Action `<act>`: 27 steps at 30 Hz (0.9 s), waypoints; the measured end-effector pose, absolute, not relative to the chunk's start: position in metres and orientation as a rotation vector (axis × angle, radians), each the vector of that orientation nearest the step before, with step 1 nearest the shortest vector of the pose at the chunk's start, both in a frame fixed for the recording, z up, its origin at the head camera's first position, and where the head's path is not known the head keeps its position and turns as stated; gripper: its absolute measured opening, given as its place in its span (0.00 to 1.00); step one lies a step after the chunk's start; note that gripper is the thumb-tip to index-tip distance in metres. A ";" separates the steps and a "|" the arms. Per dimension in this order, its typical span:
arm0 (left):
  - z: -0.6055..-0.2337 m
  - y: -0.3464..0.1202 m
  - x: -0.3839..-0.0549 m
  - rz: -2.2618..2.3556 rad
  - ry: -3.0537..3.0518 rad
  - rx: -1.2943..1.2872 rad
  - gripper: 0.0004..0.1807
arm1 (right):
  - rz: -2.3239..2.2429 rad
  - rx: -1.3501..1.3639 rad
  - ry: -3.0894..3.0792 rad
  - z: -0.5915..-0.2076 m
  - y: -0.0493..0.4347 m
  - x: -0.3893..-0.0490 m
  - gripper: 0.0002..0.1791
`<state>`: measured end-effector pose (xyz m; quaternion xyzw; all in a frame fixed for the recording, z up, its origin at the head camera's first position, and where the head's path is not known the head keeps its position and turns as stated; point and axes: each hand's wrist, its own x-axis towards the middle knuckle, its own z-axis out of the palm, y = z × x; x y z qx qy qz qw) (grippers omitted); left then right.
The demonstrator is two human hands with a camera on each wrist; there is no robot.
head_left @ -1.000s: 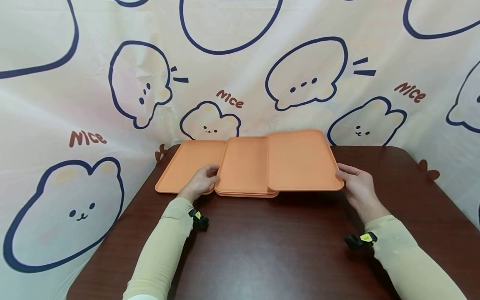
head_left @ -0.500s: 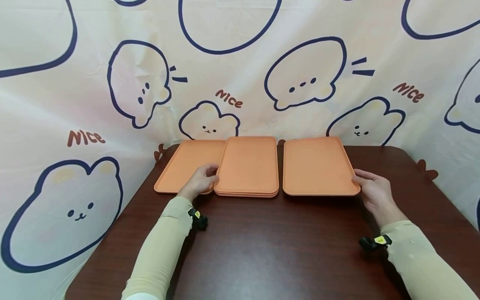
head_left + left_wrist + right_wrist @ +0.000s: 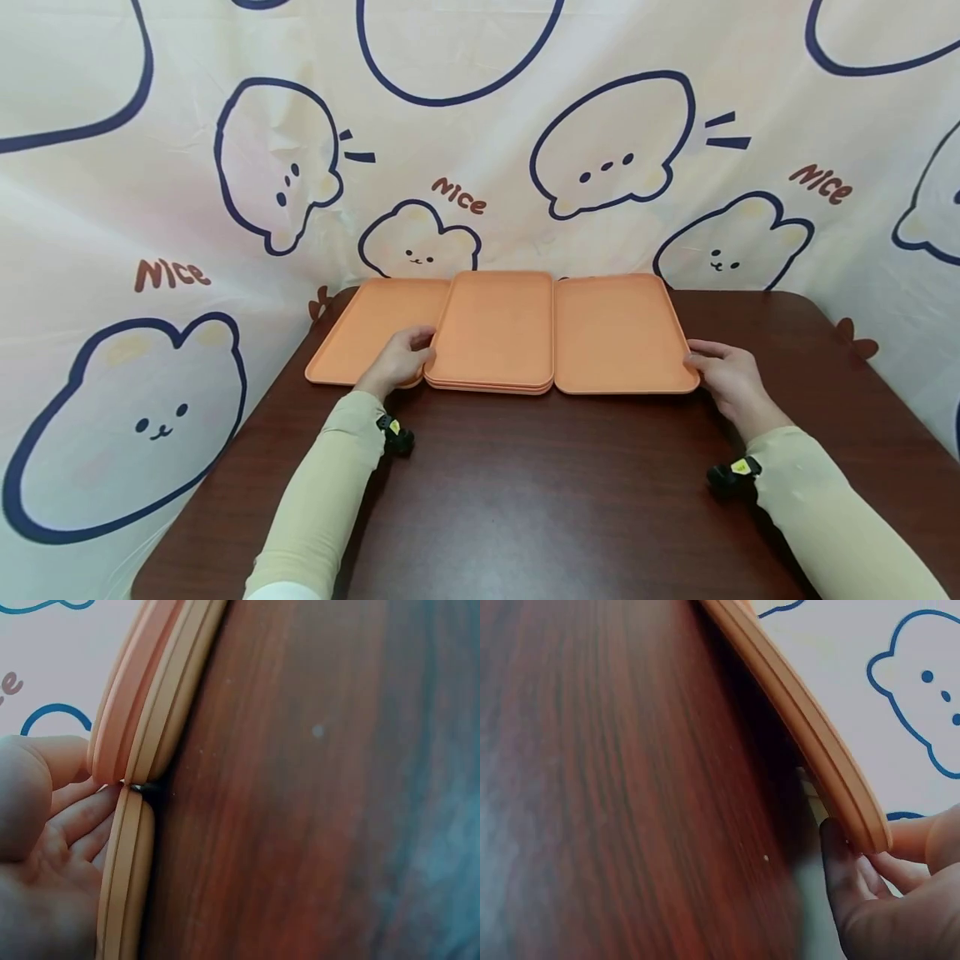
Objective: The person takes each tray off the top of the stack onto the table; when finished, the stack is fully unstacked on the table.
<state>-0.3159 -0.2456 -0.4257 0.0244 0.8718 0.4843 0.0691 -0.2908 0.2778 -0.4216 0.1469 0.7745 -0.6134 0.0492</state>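
Right tray [image 3: 618,335] between stack [image 3: 495,332] and right hand [image 3: 726,379]

A dark brown wood-grain bench [image 3: 525,500] with rounded corners carries everything here. Three groups of orange trays lie on its far half, side by side in a row. The left tray [image 3: 367,329] lies flat beyond the left hand [image 3: 397,362], partly under the middle stack's edge. The stack of trays [image 3: 495,333] sits between the two hands, several rims showing one above another along its near edge. The right tray [image 3: 618,333] lies just beside the stack, their long edges touching or nearly so, with the right hand [image 3: 727,379] at its right near corner. The near half of the bench shows bare wood between the sleeves.
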 end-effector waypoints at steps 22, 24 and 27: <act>-0.427 -0.247 -0.315 1.544 2.538 0.031 0.32 | -1.516 0.248 2.754 -0.402 0.248 -0.294 0.26; -0.427 -0.248 -0.315 1.558 2.529 0.021 0.33 | -1.554 0.172 2.732 -0.398 0.233 -0.295 0.24; -0.428 -0.249 -0.315 1.582 2.523 0.024 0.33 | -1.621 0.049 2.670 -0.396 0.210 -0.299 0.23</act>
